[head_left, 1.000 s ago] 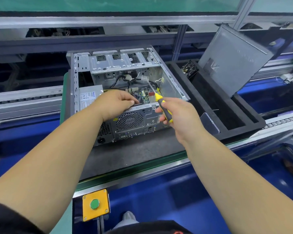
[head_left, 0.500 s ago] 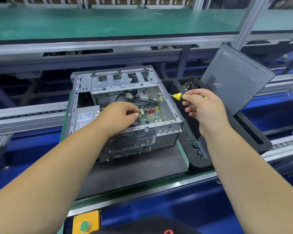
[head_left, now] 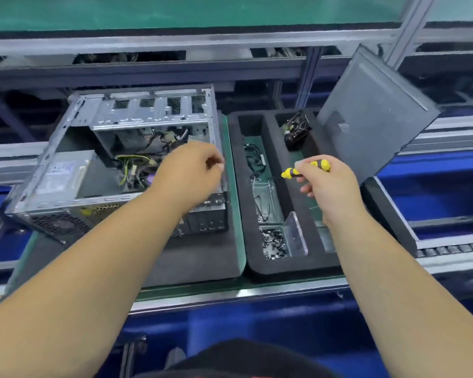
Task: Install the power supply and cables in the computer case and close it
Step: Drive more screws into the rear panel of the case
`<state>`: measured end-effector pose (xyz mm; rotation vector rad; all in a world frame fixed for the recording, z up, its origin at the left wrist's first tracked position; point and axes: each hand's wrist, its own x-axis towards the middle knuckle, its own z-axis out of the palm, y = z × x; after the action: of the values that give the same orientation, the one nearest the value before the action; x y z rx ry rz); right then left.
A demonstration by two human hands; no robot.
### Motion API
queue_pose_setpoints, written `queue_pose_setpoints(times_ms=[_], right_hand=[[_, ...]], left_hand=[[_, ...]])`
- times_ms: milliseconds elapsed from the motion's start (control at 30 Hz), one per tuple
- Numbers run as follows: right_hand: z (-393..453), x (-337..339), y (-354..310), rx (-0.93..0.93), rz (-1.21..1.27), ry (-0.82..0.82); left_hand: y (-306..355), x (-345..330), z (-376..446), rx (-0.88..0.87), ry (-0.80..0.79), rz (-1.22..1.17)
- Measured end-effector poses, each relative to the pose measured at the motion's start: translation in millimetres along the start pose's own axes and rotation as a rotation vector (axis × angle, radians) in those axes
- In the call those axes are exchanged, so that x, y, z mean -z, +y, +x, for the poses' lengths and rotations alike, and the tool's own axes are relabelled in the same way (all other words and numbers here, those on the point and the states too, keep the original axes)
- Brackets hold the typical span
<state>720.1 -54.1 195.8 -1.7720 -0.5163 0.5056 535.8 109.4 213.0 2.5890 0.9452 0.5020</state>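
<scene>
The open computer case (head_left: 74, 124) lies on a dark mat. Its grey power supply (head_left: 63, 173) sits inside at the left, with a bundle of cables (head_left: 137, 165) beside it. My left hand (head_left: 189, 173) hovers over the case's right wall with fingertips pinched together; nothing shows between them. My right hand (head_left: 328, 184) grips a yellow and black screwdriver (head_left: 292, 172) over the black foam tray (head_left: 257, 268), its shaft pointing left. The grey side panel (head_left: 374, 115) leans upright at the tray's far right.
The tray's compartments hold loose screws (head_left: 273, 244), a coil of black cables (head_left: 254, 159), a black fan-like part (head_left: 296, 129) and a clear plastic piece (head_left: 295, 233). Aluminium rails and a green shelf run behind. A conveyor rail edges the front.
My right hand carried the screwdriver out of the case and rightward over the foam tray. My left hand shifted from the case's middle to its right wall. The view swung right.
</scene>
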Motion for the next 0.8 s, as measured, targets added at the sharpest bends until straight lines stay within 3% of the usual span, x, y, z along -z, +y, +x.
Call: queue_pose_setpoints(times_ms=[367, 800], right_hand=[[36, 15, 57, 0.028, -0.552, -0.388], [46, -4, 98, 0.110, -0.833, -0.616]], left_hand=[[61, -65, -5, -0.264, -0.115, 0.014], [51, -122, -11, 0.129, -0.259, -0.158]])
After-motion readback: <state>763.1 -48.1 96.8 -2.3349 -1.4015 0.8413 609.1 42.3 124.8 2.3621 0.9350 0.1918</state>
